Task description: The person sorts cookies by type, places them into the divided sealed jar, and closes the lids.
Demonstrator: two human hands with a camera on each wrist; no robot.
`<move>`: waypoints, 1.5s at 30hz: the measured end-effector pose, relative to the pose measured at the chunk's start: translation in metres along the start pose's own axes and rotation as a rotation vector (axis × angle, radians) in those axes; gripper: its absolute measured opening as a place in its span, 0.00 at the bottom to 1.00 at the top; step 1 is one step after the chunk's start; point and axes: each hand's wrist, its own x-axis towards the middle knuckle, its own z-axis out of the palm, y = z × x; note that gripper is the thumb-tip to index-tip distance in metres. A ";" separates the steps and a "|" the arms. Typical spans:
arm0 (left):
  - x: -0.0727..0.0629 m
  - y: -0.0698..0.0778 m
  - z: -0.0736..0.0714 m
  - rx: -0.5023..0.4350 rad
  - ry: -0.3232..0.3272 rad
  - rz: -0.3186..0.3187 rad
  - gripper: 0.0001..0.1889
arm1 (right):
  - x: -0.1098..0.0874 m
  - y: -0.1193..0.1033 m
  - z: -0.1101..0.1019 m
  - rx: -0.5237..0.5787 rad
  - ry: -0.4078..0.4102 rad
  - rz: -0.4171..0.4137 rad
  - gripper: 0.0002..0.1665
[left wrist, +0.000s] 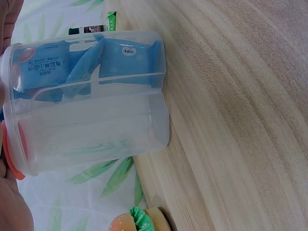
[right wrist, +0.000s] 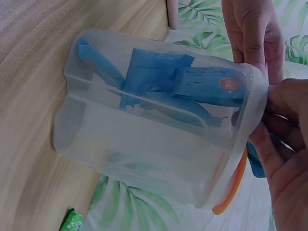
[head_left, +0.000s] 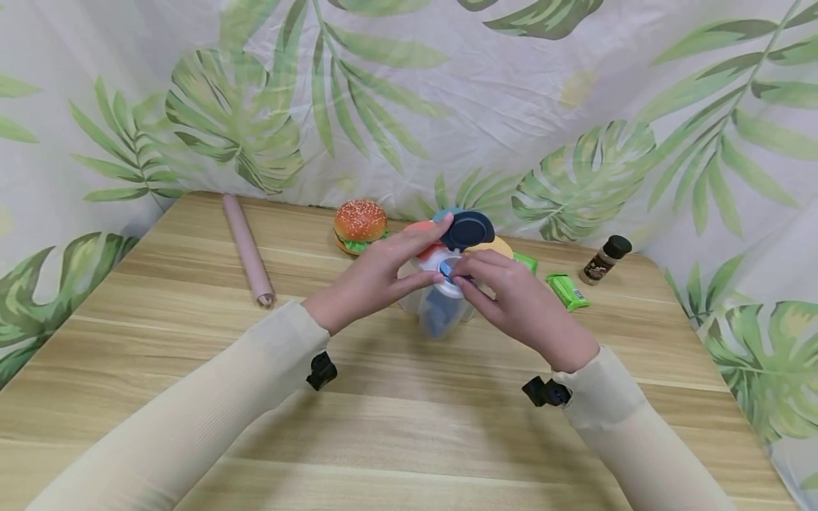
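Note:
A clear plastic divided container (left wrist: 96,127) stands on the table with a white rim and coloured flip lids. The navy lid (head_left: 471,231) is raised over the front compartment, where several blue snack packets (right wrist: 156,72) are stacked. My left hand (head_left: 377,270) reaches over from the left, fingers extended toward the raised lid and thumb at the rim. From the right, my right hand (head_left: 511,291) pinches a blue packet (head_left: 445,270) at the opening with curled fingers. The red lid (head_left: 424,231) and the orange lid (right wrist: 233,185) are down.
A toy hamburger (head_left: 361,223) sits behind, left of the container. Farther left lies a pinkish rolled sheet (head_left: 248,248). On the right are a green packet (head_left: 567,292) and a black-capped seasoning jar (head_left: 606,260). A leaf-print cloth (head_left: 396,106) hangs behind the wooden table (head_left: 383,440).

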 end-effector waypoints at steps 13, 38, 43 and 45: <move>-0.001 0.000 0.000 -0.001 0.006 -0.003 0.43 | -0.001 -0.002 -0.001 -0.074 -0.077 -0.009 0.11; 0.000 0.000 -0.001 -0.019 -0.005 -0.002 0.43 | -0.010 0.027 -0.001 0.246 0.466 0.187 0.06; 0.001 0.002 -0.003 -0.028 -0.006 -0.007 0.43 | -0.002 0.033 0.000 0.479 0.453 0.393 0.13; 0.001 0.001 -0.002 -0.034 -0.005 -0.012 0.43 | 0.001 0.034 0.001 0.587 0.425 0.452 0.16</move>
